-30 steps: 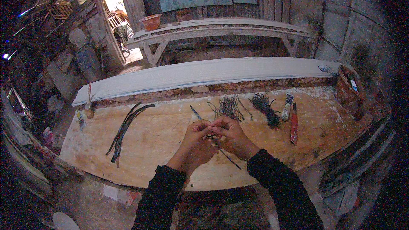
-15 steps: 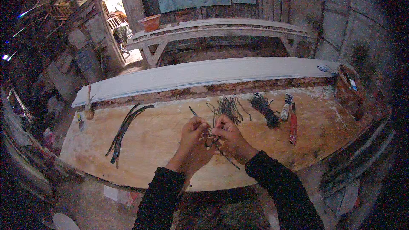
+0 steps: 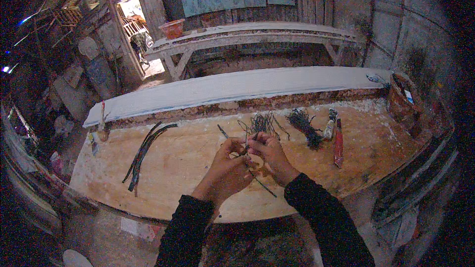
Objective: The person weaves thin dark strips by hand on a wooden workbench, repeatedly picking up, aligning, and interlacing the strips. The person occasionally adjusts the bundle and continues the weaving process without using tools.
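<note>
In the head view, we noted that the small dark loop visible between the palms half a second earlier was no longer distinguishable. The left hand (image 3: 227, 169) had bowed its thumb and forefinger, leaving a small gap behind their tips, and gripped the dark strip (image 3: 264, 186) near its middle. The right hand (image 3: 273, 156) stood just beside it, fingertips drawn close to the left's — we could not tell whether they pinched anything. The strip ran diagonally above the near middle of the wooden table (image 3: 173, 173), far end to the left, near end to the right. We judged this to be a regrip — work at the strip's middle appeared unfinished. Loose strips (image 3: 140, 160) lay to the left; a tangled cord bundle (image 3: 263, 122) lay just beyond the hands.
</note>
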Demonstrator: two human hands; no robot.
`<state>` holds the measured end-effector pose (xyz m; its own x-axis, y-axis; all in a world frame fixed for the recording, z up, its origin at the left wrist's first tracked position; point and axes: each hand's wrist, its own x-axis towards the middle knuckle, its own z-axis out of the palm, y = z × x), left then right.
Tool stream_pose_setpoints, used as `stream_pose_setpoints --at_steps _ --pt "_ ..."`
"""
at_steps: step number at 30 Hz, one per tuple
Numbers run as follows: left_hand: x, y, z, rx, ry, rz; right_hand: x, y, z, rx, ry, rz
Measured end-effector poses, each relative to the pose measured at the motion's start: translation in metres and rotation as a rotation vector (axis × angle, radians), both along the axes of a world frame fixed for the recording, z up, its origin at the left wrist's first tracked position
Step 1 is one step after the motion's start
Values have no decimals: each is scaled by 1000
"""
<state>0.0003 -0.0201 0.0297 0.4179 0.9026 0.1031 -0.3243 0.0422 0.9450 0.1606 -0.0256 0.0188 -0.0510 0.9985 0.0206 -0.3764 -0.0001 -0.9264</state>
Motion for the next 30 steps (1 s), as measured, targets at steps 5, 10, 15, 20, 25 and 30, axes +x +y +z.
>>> stream_pose_setpoints --at_steps 5,10,15,20,25,30 --pt "4 -15 32 -313 -51 11 3 -2 5 -3 -89 -120" --pt "-17 32 -18 227 393 161 5 3 5 -66 -139 -168" --pt "-8 18 2 -73 129 167 22 18 -27 29 -99 -150" --pt "-18 29 -12 -16 168 203 9 9 -4 60 -97 -87" --pt "-12 8 0 -142 -94 211 -2 -13 16 125 41 71" --pt "-9 20 1 -315 -113 323 5 -8 6 181 -134 112"
